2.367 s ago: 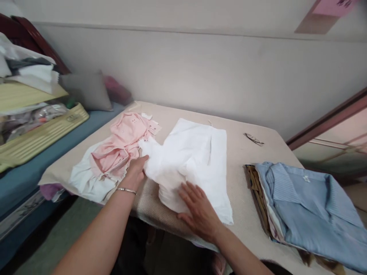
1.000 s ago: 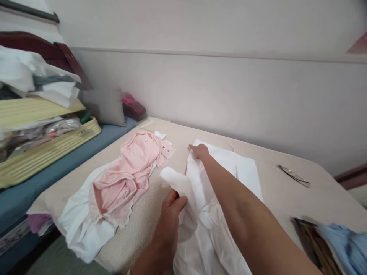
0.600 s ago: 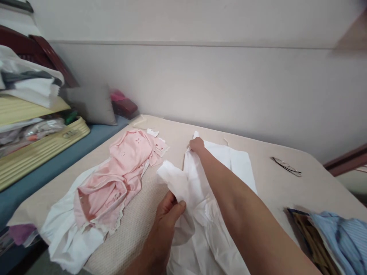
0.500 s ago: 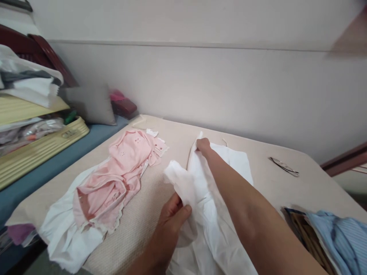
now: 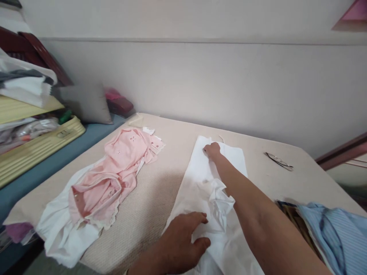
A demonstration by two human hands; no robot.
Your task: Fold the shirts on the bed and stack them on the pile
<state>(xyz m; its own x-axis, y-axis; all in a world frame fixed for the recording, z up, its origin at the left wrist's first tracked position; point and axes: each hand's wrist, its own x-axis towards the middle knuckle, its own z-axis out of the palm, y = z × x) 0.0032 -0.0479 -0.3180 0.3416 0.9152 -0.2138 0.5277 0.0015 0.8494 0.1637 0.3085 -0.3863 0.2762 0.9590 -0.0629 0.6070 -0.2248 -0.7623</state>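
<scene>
Beige table [image 5: 172,141], white garment [image 5: 206,179] lengthwise toward wall, left hand [image 5: 183,244] flat, right hand [image 5: 212,149] pressing far end, grip unclear.

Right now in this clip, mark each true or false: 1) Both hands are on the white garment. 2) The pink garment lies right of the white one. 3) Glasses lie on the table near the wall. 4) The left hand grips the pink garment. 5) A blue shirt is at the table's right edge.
1) True: the left hand lies flat on the white garment, and the right hand presses its far end.
2) False: the pink garment lies to its left.
3) True: the glasses lie on the table.
4) False: it rests on the white garment.
5) True: the blue shirt.
</scene>
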